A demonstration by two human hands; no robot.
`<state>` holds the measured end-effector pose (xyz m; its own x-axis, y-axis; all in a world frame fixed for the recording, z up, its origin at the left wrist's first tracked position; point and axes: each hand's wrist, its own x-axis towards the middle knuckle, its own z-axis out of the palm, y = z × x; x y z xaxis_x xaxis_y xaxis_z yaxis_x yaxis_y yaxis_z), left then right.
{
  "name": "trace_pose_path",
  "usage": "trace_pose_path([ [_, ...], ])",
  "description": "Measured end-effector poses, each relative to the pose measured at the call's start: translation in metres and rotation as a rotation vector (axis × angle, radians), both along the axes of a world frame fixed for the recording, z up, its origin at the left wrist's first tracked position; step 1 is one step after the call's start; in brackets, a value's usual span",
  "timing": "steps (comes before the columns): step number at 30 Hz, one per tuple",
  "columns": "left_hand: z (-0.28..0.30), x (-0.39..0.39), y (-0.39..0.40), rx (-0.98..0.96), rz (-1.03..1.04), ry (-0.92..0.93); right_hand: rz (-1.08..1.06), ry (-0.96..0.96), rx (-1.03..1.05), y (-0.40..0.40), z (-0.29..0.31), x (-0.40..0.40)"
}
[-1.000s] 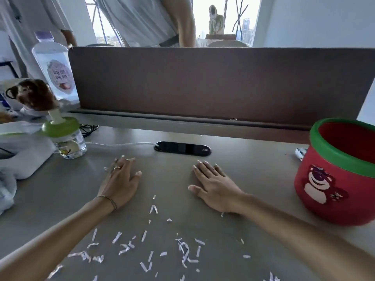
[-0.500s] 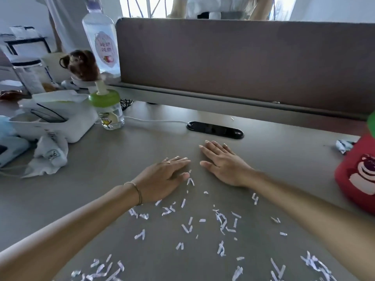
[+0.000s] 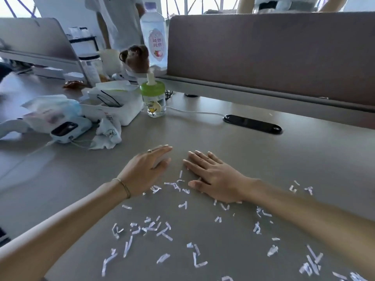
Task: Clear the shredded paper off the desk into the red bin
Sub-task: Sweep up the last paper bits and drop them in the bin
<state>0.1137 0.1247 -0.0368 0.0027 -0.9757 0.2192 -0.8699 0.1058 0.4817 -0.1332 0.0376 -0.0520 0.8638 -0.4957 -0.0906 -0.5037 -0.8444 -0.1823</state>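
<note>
Two flat hands [image 3: 146,171] [image 3: 215,179], thin white paper shreds [image 3: 154,228]

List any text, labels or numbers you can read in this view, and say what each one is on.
Water bottle: an oval label with large Chinese characters in two rows, too blurred to quote with confidence.
Crumpled white wrapper: a circled mark that looks like "96", uncertain.
White box: a small red-and-black printed patch on its front, too small to read.
Green-lidded jar: a cartoon picture, no legible words.
Shredded paper: no readable print.
</note>
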Motion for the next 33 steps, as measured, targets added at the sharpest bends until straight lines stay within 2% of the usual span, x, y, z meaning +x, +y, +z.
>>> trace_pose_path([
  [5, -0.001, 0.019, 0.038, 0.125, 0.055, -0.045, 0.044, -0.054, 0.114, 0.012, 0.003, 0.008],
  [9, -0.008, 0.036, 0.078, 0.235, 0.107, -0.117, 0.003, -0.019, 0.064, 0.018, 0.002, 0.027],
  [12, -0.014, 0.046, 0.114, 0.289, 0.128, -0.178, 0.093, -0.012, 0.046, 0.045, -0.002, 0.037],
  [18, -0.017, 0.030, 0.159, 0.301, 0.111, -0.323, 0.152, -0.047, 0.081, 0.067, 0.001, 0.037],
  [25, -0.017, -0.005, 0.130, 0.292, 0.117, -0.339, 0.034, -0.214, 0.115, 0.065, 0.008, 0.003],
  [33, -0.018, -0.078, 0.074, 0.253, -0.052, -0.300, -0.208, -0.309, 0.074, 0.061, 0.014, -0.092],
])
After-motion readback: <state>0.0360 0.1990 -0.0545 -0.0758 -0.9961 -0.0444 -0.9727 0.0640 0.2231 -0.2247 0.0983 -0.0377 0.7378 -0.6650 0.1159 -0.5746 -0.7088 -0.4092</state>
